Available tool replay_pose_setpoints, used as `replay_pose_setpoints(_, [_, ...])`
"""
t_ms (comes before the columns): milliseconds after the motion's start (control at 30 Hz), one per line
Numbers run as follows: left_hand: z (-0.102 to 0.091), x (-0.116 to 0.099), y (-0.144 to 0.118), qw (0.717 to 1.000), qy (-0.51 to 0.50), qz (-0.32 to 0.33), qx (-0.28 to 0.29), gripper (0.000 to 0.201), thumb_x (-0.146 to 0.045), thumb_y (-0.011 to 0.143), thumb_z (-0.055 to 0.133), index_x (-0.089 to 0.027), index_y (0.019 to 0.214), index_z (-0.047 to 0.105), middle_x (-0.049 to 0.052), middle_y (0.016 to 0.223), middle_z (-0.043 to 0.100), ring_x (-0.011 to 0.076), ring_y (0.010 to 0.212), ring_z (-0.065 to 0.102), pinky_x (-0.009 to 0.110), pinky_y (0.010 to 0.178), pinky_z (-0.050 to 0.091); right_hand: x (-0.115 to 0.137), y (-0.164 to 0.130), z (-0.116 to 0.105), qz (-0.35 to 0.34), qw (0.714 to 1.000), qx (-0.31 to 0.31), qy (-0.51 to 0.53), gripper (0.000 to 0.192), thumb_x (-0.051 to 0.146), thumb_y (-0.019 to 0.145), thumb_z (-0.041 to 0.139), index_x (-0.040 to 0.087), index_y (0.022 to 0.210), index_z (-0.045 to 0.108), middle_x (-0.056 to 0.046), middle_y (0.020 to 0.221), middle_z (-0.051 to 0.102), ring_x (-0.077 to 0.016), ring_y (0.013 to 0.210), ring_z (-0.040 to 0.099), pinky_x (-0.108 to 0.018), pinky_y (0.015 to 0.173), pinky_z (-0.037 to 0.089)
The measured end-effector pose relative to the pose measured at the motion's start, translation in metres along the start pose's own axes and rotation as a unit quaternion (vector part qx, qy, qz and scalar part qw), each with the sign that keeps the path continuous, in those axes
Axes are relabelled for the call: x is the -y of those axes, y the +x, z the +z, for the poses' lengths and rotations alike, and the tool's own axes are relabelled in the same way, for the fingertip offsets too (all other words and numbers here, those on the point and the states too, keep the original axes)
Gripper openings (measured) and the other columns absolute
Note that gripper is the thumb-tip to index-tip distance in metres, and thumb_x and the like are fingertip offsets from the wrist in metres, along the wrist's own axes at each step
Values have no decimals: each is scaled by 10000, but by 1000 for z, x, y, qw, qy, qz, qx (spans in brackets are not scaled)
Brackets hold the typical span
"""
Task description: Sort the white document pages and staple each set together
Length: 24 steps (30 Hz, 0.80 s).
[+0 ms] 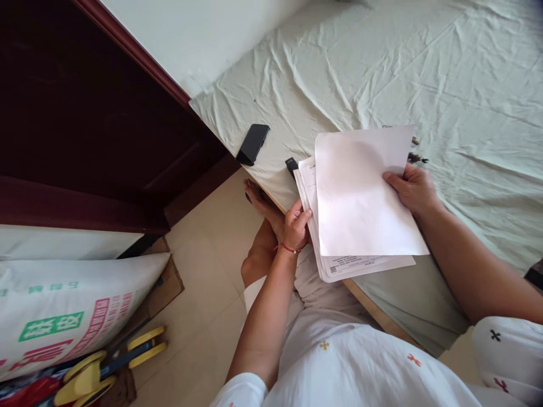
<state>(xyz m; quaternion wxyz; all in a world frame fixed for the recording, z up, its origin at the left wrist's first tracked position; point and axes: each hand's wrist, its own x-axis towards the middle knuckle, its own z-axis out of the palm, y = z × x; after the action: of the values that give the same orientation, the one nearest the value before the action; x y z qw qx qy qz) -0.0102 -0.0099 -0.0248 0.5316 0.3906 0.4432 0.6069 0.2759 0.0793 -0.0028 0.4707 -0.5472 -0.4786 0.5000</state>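
White paper fills the middle of the frame: a stack of sheets [339, 263] held between both hands above the edge of a bed. The left hand [297, 225], just left of centre, is closed on the stack's left edge, thumb on top and fingers curled under, apparently to keep the lower printed pages from sliding apart. A red string bracelet [289, 248] circles that wrist. The right hand [413, 189], right of centre, is closed on the right edge of a blank top sheet [360, 192], thumb over the paper and fingers hidden behind it; this sheet sits skewed and higher than the rest, so it looks to be getting separated from the pile below.

Outward from the hands, the stack hovers partly over the pale green bedsheet [382, 73], which is creased and covers the upper right of the frame. A black phone [253, 144] lies on it near the bed's corner, upper centre, well apart from the paper. A small dark object [291, 165] shows just beside the stack's upper left corner; what it is cannot be told. Below centre are the person's white clothing and a bare foot [261, 199] on the tiled floor [203, 282]. A printed sack [63, 311] lies at lower left, under a dark wooden door [85, 113].
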Motion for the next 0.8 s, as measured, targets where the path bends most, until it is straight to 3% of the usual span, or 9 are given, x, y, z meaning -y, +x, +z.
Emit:
replay_pose_setpoints(233, [0,2,-1,1000,17,13,5,396,-461,843,774,-213,1151,795,64,1123,833,307,1159,741,405,1007,576,3,-2,2,-5,999,14,30,214,332,739,844,206,879,743,24,800,748,-103,609,580,-212,532,478])
replay_pose_setpoints(433, [-2,5,1,994,96,54,-9,416,-572,917,726,-217,1125,790,63,1140,826,278,1125,743,386,1020,564,2,-2,3,4,998,23,51,291,369,717,865,209,928,744,16,805,743,-116,619,607,-221,532,484])
replay_pose_setpoints(800, [-2,12,4,988,134,71,-23,406,-580,1002,636,-228,1170,749,69,1204,800,245,1156,729,379,1063,555,-14,2,-10,-58,987,-6,-149,247,437,858,749,195,904,728,21,720,627,-103,606,491,-216,518,378])
